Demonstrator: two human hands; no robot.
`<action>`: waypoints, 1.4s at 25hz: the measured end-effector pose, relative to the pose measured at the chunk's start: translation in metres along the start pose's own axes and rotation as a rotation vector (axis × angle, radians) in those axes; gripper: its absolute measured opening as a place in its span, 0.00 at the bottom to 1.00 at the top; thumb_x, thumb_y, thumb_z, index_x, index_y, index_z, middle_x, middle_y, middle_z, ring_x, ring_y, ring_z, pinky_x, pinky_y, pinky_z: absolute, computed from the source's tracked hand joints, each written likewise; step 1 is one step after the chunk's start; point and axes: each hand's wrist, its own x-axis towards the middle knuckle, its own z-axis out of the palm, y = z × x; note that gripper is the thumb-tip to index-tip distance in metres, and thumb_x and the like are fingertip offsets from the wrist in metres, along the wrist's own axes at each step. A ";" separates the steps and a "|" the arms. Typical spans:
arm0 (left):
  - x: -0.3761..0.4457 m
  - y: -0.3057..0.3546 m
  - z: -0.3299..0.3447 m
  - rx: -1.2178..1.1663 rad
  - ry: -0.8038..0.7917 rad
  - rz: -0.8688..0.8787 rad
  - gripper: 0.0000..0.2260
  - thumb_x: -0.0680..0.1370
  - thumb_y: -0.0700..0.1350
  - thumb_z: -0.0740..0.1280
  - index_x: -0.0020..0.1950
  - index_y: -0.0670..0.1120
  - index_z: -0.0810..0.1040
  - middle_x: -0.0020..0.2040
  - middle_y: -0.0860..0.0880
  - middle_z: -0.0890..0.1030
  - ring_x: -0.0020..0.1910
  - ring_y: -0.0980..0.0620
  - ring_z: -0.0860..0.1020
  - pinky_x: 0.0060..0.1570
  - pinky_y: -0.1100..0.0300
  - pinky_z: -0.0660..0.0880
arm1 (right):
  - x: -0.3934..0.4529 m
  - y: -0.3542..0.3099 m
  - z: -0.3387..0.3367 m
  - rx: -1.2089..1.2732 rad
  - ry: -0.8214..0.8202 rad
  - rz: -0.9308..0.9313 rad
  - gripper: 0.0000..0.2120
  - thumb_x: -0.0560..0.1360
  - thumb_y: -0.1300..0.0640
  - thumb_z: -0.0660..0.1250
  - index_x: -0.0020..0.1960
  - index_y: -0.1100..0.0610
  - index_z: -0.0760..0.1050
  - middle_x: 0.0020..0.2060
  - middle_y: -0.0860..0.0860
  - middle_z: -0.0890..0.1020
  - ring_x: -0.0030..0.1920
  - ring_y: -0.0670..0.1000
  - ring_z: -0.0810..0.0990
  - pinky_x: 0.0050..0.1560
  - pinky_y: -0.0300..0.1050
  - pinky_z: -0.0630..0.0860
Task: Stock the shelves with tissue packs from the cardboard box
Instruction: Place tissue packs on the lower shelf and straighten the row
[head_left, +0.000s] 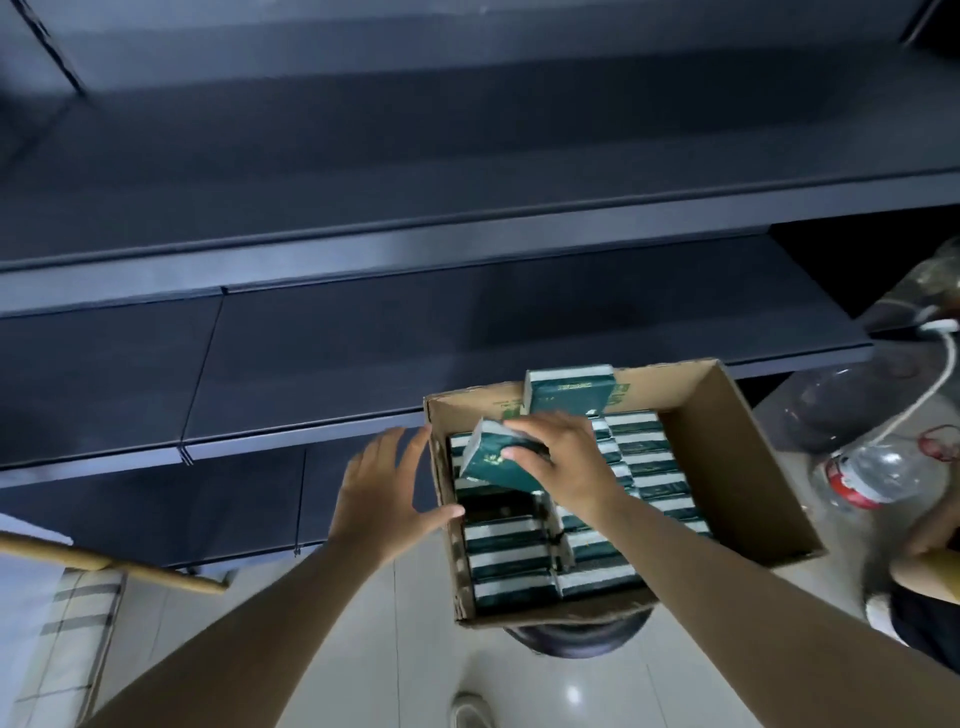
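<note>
An open cardboard box (737, 467) sits on a round dark stool, filled with rows of dark green and white tissue packs (519, 551). My right hand (566, 457) grips one green tissue pack (493, 462), tilted, just above the rows at the box's left side. A second pack (569, 392) stands upright against the box's far wall. My left hand (384, 488) hovers open, fingers spread, just outside the box's left wall. Dark bare shelves (415, 332) run across in front of me in several tiers.
A clear plastic bottle with a red label (872, 467) lies on a pale surface to the right, near a white cable (930, 374). A person's leg and shoe show at the right edge (924, 597). A wooden stick (119, 566) and checked cloth lie lower left. My shoe (472, 709) shows on the pale floor tiles.
</note>
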 end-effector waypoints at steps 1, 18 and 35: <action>-0.004 0.008 -0.013 0.049 0.020 0.019 0.46 0.68 0.73 0.61 0.78 0.54 0.46 0.77 0.46 0.54 0.75 0.46 0.52 0.72 0.49 0.54 | -0.003 -0.009 -0.020 -0.003 0.001 -0.008 0.17 0.73 0.46 0.65 0.57 0.56 0.79 0.48 0.49 0.82 0.50 0.53 0.78 0.53 0.53 0.71; 0.006 0.226 -0.151 0.163 0.421 0.075 0.45 0.70 0.71 0.61 0.78 0.49 0.51 0.74 0.43 0.60 0.74 0.44 0.57 0.70 0.50 0.57 | -0.018 -0.021 -0.310 -0.064 0.018 -0.192 0.16 0.76 0.54 0.66 0.63 0.55 0.75 0.53 0.49 0.78 0.57 0.50 0.74 0.62 0.49 0.68; 0.135 0.477 -0.336 0.264 0.840 0.197 0.46 0.66 0.76 0.52 0.73 0.45 0.66 0.67 0.39 0.71 0.67 0.40 0.70 0.62 0.45 0.69 | 0.059 0.026 -0.621 -0.266 0.292 -0.444 0.15 0.77 0.54 0.65 0.62 0.54 0.75 0.50 0.49 0.78 0.53 0.50 0.74 0.57 0.46 0.68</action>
